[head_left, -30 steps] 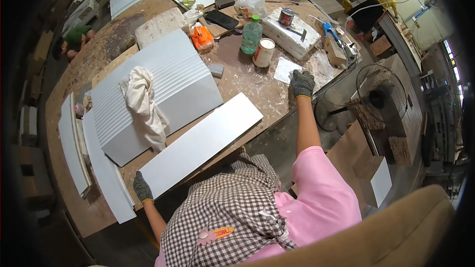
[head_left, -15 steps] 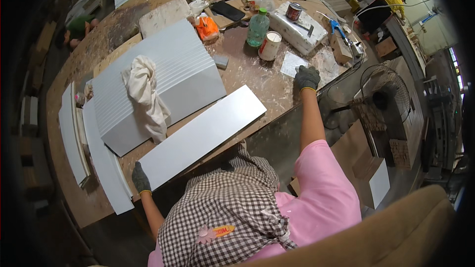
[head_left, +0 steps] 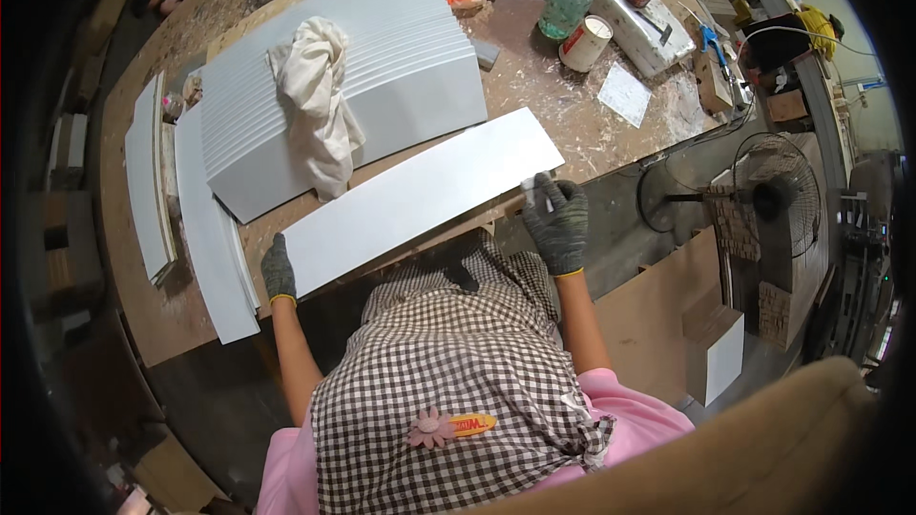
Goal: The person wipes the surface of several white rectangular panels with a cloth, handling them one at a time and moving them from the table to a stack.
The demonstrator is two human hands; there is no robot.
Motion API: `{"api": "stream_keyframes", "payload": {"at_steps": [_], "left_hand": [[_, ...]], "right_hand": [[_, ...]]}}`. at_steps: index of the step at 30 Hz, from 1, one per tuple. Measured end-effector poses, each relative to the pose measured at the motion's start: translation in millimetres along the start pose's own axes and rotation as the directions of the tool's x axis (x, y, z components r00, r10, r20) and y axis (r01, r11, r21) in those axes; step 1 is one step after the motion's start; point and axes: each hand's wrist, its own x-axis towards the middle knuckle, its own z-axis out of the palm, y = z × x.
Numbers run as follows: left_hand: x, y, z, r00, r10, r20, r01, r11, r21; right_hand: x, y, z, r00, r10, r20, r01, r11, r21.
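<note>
Near the bench's far edge we see a white can [head_left: 584,42] with a red label. At the near edge, our left hand [head_left: 279,269] grips one end of the long white panel [head_left: 420,197], and our right hand [head_left: 556,221] closes on a small white piece [head_left: 528,190] at the other end.

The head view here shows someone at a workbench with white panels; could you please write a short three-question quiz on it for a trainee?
1. True or false: the left hand rests at the left end of the long white panel.
2. What lies draped over the stack of white ribbed panels?
A. a cream cloth
B. a coiled rope
C. a saw
3. Fill in: the right hand, in a grey glove, is at the panel's ______ end and holds a small pale item that is too small to identify.

Key:
1. True.
2. A, the cream cloth.
3. right.
</note>
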Motion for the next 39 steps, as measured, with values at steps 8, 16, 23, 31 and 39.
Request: {"api": "stream_keyframes", "payload": {"at_steps": [8, 16, 23, 31, 39], "left_hand": [[-0.3, 10.0, -4.3, 0.995, -0.019, -0.098, 0.006, 0.992, -0.125], [-1.5, 8.7, -2.3, 0.991, 0.046, -0.127, -0.055, 0.996, -0.07], [-2.6, 8.1, 3.2, 0.987, 0.049, -0.153, -0.061, 0.995, -0.075], [0.5, 6.0, 10.0, 0.98, 0.064, -0.187, -0.08, 0.994, -0.079], [-5.1, -12.2, 15.8, 0.971, -0.057, -0.233, -0.03, 0.935, -0.354]], "right_hand": [[-20.6, -33.7, 7.0, 0.991, 0.052, 0.122, -0.044, 0.997, -0.071], [-33.6, -40.2, 19.8, 0.99, 0.124, 0.064, -0.112, 0.981, -0.158], [-27.6, -43.9, 15.5, 0.991, 0.099, 0.093, -0.084, 0.983, -0.161], [-24.9, -46.3, 19.6, 0.995, -0.002, 0.099, 0.02, 0.985, -0.174], [25.8, 91.3, 2.5, 0.983, 0.094, -0.157, -0.156, 0.881, -0.447]]}}
